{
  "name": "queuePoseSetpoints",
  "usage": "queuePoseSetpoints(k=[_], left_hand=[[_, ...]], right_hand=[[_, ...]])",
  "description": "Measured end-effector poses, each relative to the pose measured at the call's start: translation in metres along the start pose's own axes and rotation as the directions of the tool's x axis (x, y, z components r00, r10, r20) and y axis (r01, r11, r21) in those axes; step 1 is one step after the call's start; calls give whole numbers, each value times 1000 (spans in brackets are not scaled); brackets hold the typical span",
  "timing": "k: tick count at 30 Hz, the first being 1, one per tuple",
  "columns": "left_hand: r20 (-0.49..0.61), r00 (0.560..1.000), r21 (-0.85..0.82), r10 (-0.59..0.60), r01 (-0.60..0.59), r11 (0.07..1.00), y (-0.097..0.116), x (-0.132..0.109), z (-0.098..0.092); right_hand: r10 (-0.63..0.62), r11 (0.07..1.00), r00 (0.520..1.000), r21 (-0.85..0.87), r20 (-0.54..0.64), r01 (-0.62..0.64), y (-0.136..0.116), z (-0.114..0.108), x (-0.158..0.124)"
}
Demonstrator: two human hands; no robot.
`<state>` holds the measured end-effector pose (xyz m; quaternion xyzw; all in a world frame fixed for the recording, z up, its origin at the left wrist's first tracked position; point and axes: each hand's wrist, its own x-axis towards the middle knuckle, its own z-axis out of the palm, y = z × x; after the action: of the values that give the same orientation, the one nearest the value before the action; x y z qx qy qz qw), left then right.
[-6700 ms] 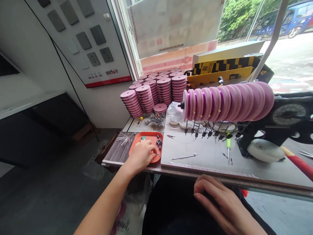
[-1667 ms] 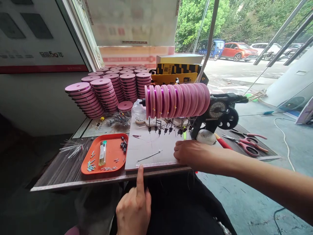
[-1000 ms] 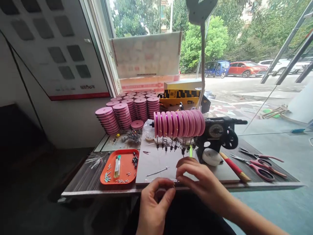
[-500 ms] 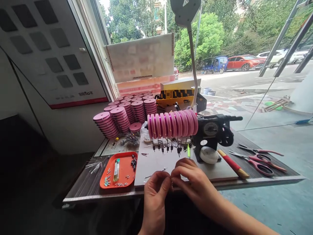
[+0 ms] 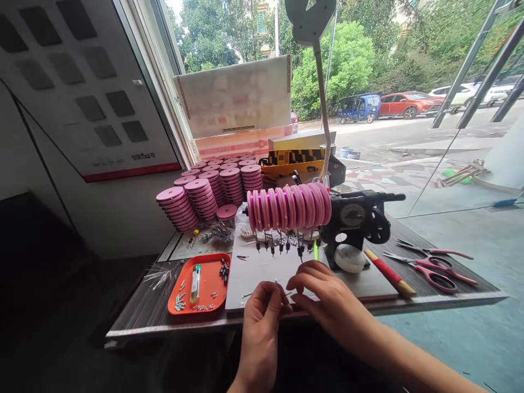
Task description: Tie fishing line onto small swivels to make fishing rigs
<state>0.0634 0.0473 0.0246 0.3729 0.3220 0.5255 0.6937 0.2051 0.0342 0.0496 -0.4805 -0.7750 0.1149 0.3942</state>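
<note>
My left hand (image 5: pixel 262 322) is closed in a pinch at the board's front edge; what it holds is too small to make out. Just to its right, my right hand (image 5: pixel 323 292) has its thumb and fingers apart, with a thin bit near the fingertips. Both hands are over the front of the pale board (image 5: pixel 254 273). Above them a row of pink spools (image 5: pixel 289 207) sits on the shaft of a black winding machine (image 5: pixel 354 218), with small black clips (image 5: pixel 281 249) hanging below.
An orange tray (image 5: pixel 176 297) with small parts and a clear case lies left. Stacked pink discs (image 5: pixel 198 196) stand behind it. Scissors (image 5: pixel 436 273) and a red-wrapped stick (image 5: pixel 388 273) lie right. A lamp arm (image 5: pixel 323 98) rises behind the spools.
The fingertips of my right hand have parted from those of my left hand, leaving a small gap. My left hand stays pinched, nearly in place.
</note>
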Motion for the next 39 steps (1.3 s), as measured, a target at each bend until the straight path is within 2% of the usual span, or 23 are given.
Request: queuePoseSetpoints(k=[7,11,19,23,25,28,31,33,35,39], left_hand=[[41,998,54,-47,45,998,2,0,-1],[67,997,75,-24,19,997,0,2,-1],[56,998,-83,-25,29,996,-3,4,-1],[60,996,-121,-68,75,990,-1,3,0],[81,990,-86,-114,121,989,1,3,-2],[107,979,77,-171,163,984,5,5,-8],[135,977,294,-164,119,948,11,7,-10],[166,974,379,-155,82,922,13,8,-9],[185,971,388,-148,66,919,13,9,-7],[227,959,279,-172,105,955,8,9,-5]], right_hand=[[-62,992,997,-108,40,66,-4,-2,2],[-65,991,996,-116,56,71,-5,-3,1],[37,994,996,95,86,-45,-3,-7,3],[36,992,994,120,106,-49,-6,-11,5],[25,993,996,115,91,-35,-5,-12,4],[10,994,997,104,72,-18,-1,-12,3],[-11,996,997,88,71,5,2,-12,3],[-27,995,997,93,69,21,3,-12,3],[-32,993,998,113,62,25,3,-11,3],[-8,979,998,205,62,-5,6,-11,2]])
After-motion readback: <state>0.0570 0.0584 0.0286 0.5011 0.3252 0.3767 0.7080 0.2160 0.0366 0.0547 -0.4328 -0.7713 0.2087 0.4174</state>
